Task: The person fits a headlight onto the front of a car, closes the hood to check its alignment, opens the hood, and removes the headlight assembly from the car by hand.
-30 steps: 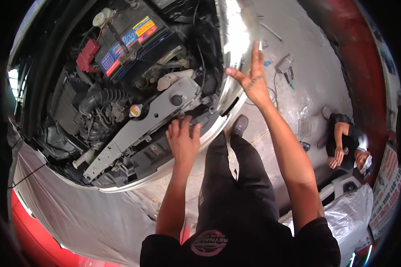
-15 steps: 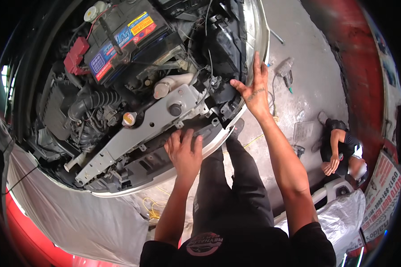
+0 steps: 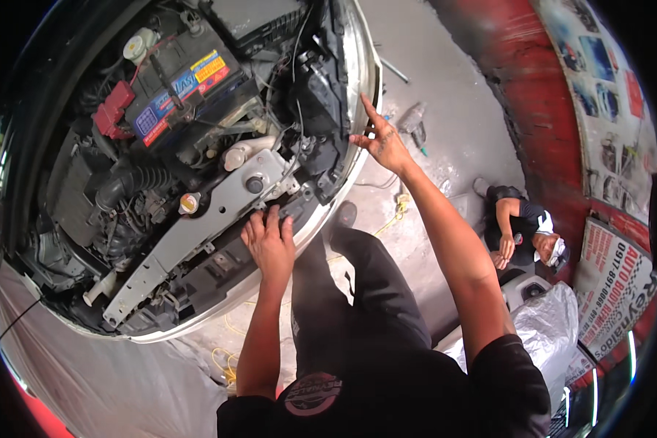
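In front of me is the open engine bay of a white car. My left hand [image 3: 269,244] rests on the black plastic panel [image 3: 226,257] behind the front bumper [image 3: 317,223], fingers stretched toward the grey metal crossmember [image 3: 212,219]. Nothing shows in its grasp. Farther right, my right hand [image 3: 385,146] has its fingers spread at the outer edge of the headlight [image 3: 358,66], thumb and fingertips against the rim. Its palm appears free of any object.
A battery [image 3: 182,84] and a black corrugated hose [image 3: 135,182] fill the bay. On the floor lie a clear bottle [image 3: 412,117], a metal bar [image 3: 394,69] and a yellow cord [image 3: 401,206]. A person [image 3: 522,223] crouches at right beside a plastic-covered part [image 3: 544,328].
The view has shifted, so the car sits farther left. My right hand has slid outward along the headlight's edge. My left hand stays at about the same spot on the panel.
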Demonstrator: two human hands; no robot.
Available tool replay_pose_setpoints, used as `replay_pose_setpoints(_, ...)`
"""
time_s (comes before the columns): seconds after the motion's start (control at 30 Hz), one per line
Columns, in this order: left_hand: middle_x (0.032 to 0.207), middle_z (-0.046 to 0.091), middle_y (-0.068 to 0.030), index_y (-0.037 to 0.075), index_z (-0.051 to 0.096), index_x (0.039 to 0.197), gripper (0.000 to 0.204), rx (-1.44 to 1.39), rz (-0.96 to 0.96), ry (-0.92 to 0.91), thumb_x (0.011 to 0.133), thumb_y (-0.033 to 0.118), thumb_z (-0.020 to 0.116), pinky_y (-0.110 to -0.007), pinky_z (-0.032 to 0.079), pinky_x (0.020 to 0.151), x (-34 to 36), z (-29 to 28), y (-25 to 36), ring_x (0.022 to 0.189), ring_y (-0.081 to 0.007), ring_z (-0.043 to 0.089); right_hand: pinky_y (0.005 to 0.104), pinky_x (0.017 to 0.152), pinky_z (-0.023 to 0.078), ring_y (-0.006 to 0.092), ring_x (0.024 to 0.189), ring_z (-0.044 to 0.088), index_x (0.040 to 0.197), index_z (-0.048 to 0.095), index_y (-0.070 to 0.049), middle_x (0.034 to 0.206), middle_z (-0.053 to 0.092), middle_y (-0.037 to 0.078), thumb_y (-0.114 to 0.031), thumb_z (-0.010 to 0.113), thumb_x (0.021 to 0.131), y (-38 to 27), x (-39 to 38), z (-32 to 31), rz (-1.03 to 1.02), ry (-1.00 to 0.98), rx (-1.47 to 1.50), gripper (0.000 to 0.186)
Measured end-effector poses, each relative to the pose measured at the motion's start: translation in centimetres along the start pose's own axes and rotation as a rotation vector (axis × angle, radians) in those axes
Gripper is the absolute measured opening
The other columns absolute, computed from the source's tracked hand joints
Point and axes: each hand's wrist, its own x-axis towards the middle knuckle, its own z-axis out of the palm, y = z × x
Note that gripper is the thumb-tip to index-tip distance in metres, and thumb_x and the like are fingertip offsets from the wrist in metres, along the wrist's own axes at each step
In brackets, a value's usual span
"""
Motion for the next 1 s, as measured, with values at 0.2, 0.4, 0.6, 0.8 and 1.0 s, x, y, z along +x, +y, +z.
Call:
replay_pose_setpoints(0.2, 0.117, 0.055, -0.0161, 0.005, 0.065, 0.120, 0.037, -0.088, -0.026, 0.033, 0.086, 0.018, 0.069, -0.049, 0.035, 0.103, -0.1, 0.2, 0.8, 0.116, -0.0356, 0.049, 0.0352, 0.094, 0.052, 0.0284, 0.119, 0.060, 0.160, -0.001, -0.016, 0.136, 0.057, 0.027, -0.004, 0.074, 0.087, 0.3, 1.0, -0.6, 0.084, 0.060, 0.160, 0.106)
replay_pose_setpoints(0.4, 0.125, 0.053, -0.0191, 0.002, 0.061, 0.125, 0.041, -0.266, -0.036, 0.054, 0.086, 0.013, 0.069, -0.049, 0.037, 0.105, 1.6, 0.1, 7.0, 0.121, -0.0385, 0.047, 0.0465, 0.097, 0.048, 0.0470, 0.110, 0.062, 0.159, 0.006, -0.008, 0.119, 0.061, 0.035, -0.028, 0.077, 0.085, -0.8, 1.4, -0.4, 0.117, 0.068, 0.002, 0.104)
replay_pose_setpoints(0.6, 0.145, 0.039, -0.0292, 0.003, 0.029, 0.151, 0.084, -0.423, -0.210, -0.042, 0.083, 0.022, 0.075, -0.052, 0.035, 0.110, 8.5, 6.2, 14.8, 0.135, -0.0479, 0.038, 0.0422, 0.092, 0.048, 0.0382, 0.107, 0.061, 0.158, 0.013, -0.004, 0.119, 0.058, 0.032, -0.049, 0.063, 0.093, 1.3, 4.2, -3.4, 0.333, -0.120, 0.450, 0.094)
replay_pose_setpoints(0.8, 0.149, 0.036, -0.0313, 0.008, 0.009, 0.159, 0.124, 0.015, -0.492, -0.007, 0.070, 0.051, 0.083, -0.061, 0.034, 0.106, 12.9, 12.5, 17.8, 0.139, -0.0456, 0.035, 0.0378, 0.107, 0.039, 0.0361, 0.127, 0.049, 0.154, 0.019, 0.003, 0.136, 0.046, 0.031, -0.041, 0.062, 0.097, 2.4, 5.5, -4.1, 0.122, -0.042, 0.389, 0.084)
replay_pose_setpoints(1.0, 0.136, 0.050, -0.0306, 0.001, 0.009, 0.157, 0.130, 0.132, -0.588, -0.004, 0.066, 0.053, 0.085, -0.056, 0.041, 0.097, 15.4, 11.6, 18.4, 0.123, -0.0452, 0.048, 0.0393, 0.114, 0.032, 0.0334, 0.138, 0.042, 0.153, 0.024, 0.004, 0.147, 0.044, 0.026, -0.057, 0.043, 0.101, 4.5, 8.5, -3.2, 0.303, -0.063, 0.774, 0.082)
